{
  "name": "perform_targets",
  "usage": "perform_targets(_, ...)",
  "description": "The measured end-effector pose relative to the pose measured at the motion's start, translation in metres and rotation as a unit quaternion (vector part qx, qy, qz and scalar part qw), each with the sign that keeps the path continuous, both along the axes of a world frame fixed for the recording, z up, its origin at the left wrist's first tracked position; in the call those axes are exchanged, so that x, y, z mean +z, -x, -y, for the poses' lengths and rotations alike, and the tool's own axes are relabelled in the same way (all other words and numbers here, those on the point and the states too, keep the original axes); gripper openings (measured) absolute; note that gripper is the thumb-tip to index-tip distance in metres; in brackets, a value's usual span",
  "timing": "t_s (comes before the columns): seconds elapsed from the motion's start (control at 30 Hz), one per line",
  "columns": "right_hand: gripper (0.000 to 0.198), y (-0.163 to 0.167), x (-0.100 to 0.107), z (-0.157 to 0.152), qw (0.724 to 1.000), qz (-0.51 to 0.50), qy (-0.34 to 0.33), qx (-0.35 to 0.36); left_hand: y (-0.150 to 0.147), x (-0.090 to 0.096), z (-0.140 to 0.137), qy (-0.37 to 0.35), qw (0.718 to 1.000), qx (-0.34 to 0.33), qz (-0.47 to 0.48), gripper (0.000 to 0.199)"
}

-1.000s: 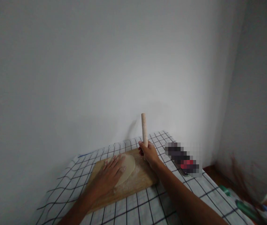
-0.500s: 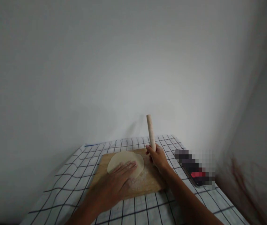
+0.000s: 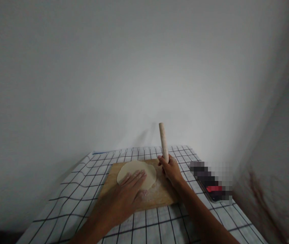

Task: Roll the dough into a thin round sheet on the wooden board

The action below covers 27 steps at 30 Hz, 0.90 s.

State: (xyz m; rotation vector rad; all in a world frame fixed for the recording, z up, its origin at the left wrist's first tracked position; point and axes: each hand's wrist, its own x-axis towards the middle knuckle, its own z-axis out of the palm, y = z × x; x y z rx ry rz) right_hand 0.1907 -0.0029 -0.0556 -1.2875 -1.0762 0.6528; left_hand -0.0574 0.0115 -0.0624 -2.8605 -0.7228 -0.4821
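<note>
A thin, roughly round sheet of dough (image 3: 148, 172) lies flat on a wooden board (image 3: 163, 198). My left hand (image 3: 128, 189) rests on the near part of the dough, palm down with fingers stretched out, hiding some of it. Flour dusts the board to the right of that hand. In my right hand (image 3: 169, 168) a pale wooden rolling pin (image 3: 163, 140) is gripped by its lower end and points upward, a little tilted to the left. That hand is over the board's right side, apart from the dough.
Under the board is a white tablecloth (image 3: 75, 191) with a dark grid pattern. A dark object with a red patch (image 3: 214, 188), partly pixelated, lies at the table's right side. A pale wall (image 3: 144, 74) rises behind the table.
The left hand has shifted slightly back and left over the dough, its fingers drawn a little closer. The right hand still holds the rolling pin upright, almost unmoved.
</note>
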Motion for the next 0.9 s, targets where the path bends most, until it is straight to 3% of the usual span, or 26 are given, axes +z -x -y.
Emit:
perform_targets(0.23, 0.041, 0.002, 0.001, -0.001, 1.000, -0.022, -0.009, 0.005, 0.003, 0.006, 0.008, -0.037, 0.999, -0.037, -0.018, 0.056)
perform_targets(0.37, 0.041, 0.001, 0.002, 0.000, 0.999, -0.036, -0.006, 0.007, 0.011, -0.001, -0.015, -0.058, 0.996, -0.049, -0.040, 0.046)
perform_targets(0.43, 0.041, 0.000, 0.002, 0.000, 0.999, -0.039, -0.002, 0.007, 0.010, -0.007, -0.039, -0.054, 0.998, -0.011, -0.039, 0.046)
perform_targets(0.53, 0.040, 0.000, 0.004, 0.001, 0.999, -0.049, 0.002, 0.008, -0.003, -0.008, -0.081, -0.013, 0.988, 0.151, -0.005, 0.051)
perform_targets(0.6, 0.040, 0.000, 0.005, 0.002, 0.998, -0.055, 0.006, 0.011, -0.018, -0.004, -0.102, -0.002, 0.978, 0.207, 0.008, 0.056)
perform_targets(0.7, 0.039, 0.000, 0.006, 0.002, 0.998, -0.062, 0.009, 0.017, -0.042, 0.002, -0.113, -0.030, 0.974, 0.222, 0.034, 0.057)
perform_targets(0.9, 0.036, 0.001, 0.004, -0.002, 0.997, -0.068, -0.012, 0.021, -0.069, -0.001, -0.090, -0.059, 0.981, 0.184, 0.021, 0.055)
